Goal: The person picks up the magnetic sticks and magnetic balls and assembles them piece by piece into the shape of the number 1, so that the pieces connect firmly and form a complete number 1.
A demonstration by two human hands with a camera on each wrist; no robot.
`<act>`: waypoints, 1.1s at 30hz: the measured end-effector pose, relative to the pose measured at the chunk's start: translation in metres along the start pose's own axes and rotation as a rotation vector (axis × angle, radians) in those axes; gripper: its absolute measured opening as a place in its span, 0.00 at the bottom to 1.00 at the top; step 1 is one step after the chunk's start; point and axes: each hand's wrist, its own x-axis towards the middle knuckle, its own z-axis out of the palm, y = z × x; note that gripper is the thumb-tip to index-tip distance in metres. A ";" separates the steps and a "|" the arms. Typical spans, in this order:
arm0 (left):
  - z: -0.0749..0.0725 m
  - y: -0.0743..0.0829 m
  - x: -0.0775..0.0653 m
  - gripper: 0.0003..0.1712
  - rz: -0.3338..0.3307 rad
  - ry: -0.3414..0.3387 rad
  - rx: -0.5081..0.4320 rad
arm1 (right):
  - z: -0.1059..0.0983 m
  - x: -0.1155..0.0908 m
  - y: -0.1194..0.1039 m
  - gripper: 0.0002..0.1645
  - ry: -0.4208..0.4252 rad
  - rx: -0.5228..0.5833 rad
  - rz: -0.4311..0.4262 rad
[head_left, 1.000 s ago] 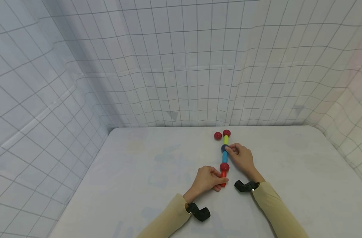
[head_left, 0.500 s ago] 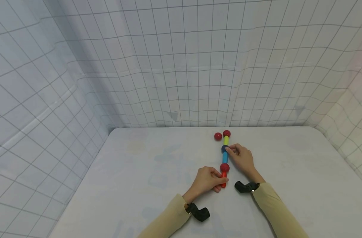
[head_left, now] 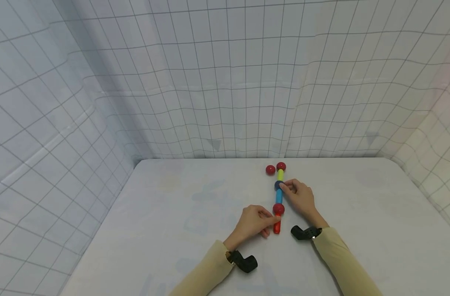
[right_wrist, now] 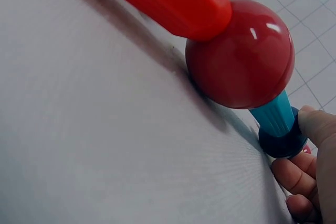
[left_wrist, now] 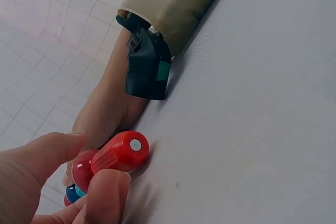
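Note:
A straight chain of toy rods and balls lies on the white table. From the near end it runs red rod (head_left: 277, 228), red ball (head_left: 278, 209), light blue rod (head_left: 279, 197), dark blue ball (right_wrist: 282, 141), yellow-green rod (head_left: 280, 175) and another red ball (head_left: 281, 166). My right hand (head_left: 300, 198) pinches the dark blue ball between thumb and fingers. Around the red rod, my left hand (head_left: 251, 224) has its thumb (left_wrist: 60, 148) and forefinger spread apart in the left wrist view. A pale round spot shows on that rod's free end.
A loose red ball (head_left: 270, 169) sits left of the chain's far end. White sheeting with a dark grid (head_left: 228, 102) hangs behind and beside the table (head_left: 173, 230). Both wrists carry black cameras.
My left hand has shifted slightly left and loosened from the red rod, its fingers parting. The right hand keeps its pinch, and the chain lies almost unmoved.

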 end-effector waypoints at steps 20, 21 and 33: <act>-0.028 -0.004 0.055 0.11 0.212 0.313 0.217 | 0.001 0.001 0.001 0.21 0.012 0.016 -0.005; -0.028 -0.003 0.059 0.12 0.218 0.313 0.236 | 0.001 0.001 0.001 0.21 0.015 0.016 -0.007; -0.024 0.003 0.096 0.22 0.239 0.306 0.546 | 0.002 0.002 0.002 0.21 0.014 0.002 0.004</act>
